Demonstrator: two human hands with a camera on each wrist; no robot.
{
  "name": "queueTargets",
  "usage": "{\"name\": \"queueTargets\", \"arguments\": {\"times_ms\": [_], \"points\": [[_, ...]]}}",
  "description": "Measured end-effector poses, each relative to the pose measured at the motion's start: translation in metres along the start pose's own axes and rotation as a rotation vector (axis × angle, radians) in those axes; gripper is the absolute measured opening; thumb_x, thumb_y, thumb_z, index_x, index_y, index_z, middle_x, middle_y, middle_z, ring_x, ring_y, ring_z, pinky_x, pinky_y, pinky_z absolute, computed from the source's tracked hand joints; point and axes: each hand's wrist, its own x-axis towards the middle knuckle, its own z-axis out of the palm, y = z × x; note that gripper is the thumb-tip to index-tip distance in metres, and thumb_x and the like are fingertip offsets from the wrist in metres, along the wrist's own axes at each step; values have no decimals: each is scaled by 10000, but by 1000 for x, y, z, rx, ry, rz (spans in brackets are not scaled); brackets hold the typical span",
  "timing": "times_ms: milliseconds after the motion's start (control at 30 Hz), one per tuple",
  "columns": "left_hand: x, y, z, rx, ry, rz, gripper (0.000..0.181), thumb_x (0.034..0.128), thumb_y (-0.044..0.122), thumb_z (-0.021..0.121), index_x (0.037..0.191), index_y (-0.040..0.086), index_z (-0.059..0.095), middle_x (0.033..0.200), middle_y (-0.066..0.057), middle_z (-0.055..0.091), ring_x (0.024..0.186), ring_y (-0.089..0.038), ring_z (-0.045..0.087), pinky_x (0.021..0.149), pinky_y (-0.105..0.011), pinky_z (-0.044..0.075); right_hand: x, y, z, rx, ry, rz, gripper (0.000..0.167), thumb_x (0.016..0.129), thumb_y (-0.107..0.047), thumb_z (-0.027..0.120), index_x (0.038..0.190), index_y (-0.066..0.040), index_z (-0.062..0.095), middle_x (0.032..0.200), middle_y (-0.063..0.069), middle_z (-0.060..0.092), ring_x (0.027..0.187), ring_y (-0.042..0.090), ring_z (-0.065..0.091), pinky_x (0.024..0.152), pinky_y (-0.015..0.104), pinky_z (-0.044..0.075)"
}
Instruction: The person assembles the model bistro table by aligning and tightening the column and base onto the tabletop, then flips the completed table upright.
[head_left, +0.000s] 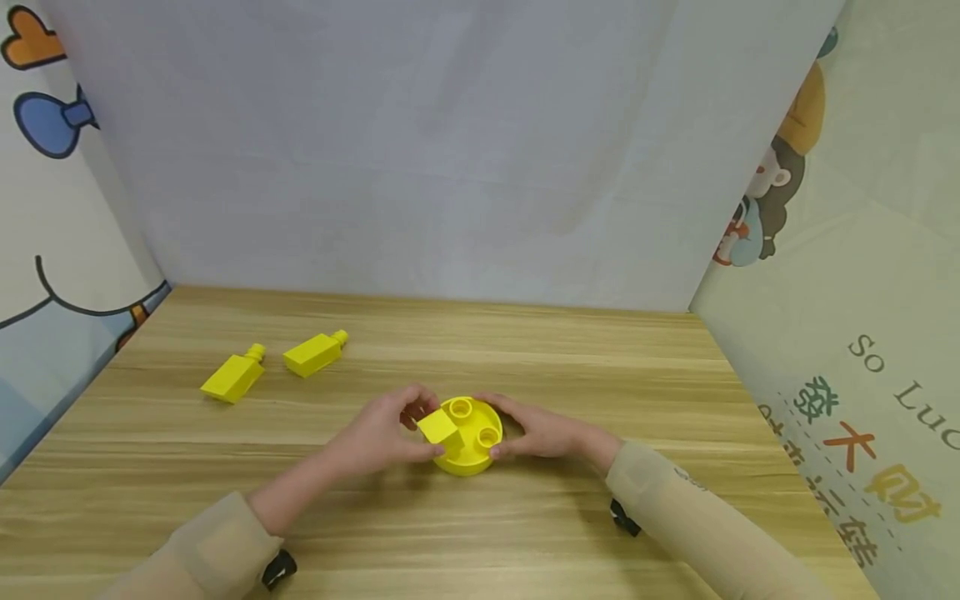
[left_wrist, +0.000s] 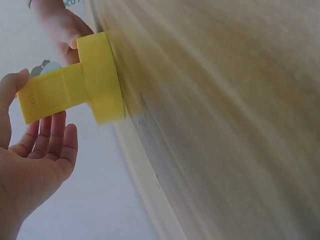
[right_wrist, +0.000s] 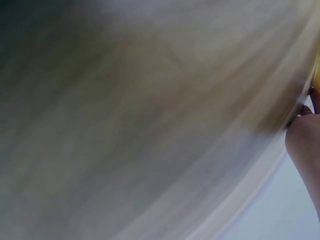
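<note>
A round yellow base (head_left: pixel 467 460) with raised rims and two visible round sockets lies on the wooden table. One yellow block (head_left: pixel 440 426) stands upright on its left part. The left hand (head_left: pixel 378 433) pinches this block between thumb and fingers; in the left wrist view the left hand (left_wrist: pixel 37 170) holds the block (left_wrist: pixel 47 95) by its outer end, the other end meeting the base (left_wrist: pixel 102 80). The right hand (head_left: pixel 543 429) grips the base's right side, thumb in front and fingers behind. Only part of the right hand (right_wrist: pixel 306 145) shows in the right wrist view.
Two more yellow blocks with narrow round ends, one (head_left: pixel 233 378) at the left and another (head_left: pixel 313 355) beside it, lie on the table (head_left: pixel 600 350) behind the left hand. A pale cloth (head_left: pixel 420 167) hangs behind the table, and printed sheets stand on both sides.
</note>
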Motion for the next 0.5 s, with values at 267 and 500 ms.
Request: {"name": "queueTargets", "arguments": {"times_ms": [267, 500], "points": [[-1, -2, -2, 41, 12, 22, 432, 692, 270, 836, 1021, 135, 591, 949, 39, 610, 807, -153, 562, 696, -267, 508, 2, -3, 0, -34, -7, 3, 803, 870, -457, 632, 1506, -322, 161, 1553, 8, 230, 1404, 211, 245, 1137, 483, 205], [-2, 0, -7, 41, -2, 1, 516, 684, 334, 841, 1089, 129, 597, 1025, 28, 625, 886, -133, 569, 791, -340, 502, -2, -10, -2, -37, 13, 6, 830, 859, -437, 658, 1512, -253, 181, 1548, 16, 245, 1406, 207, 245, 1143, 463, 201]]}}
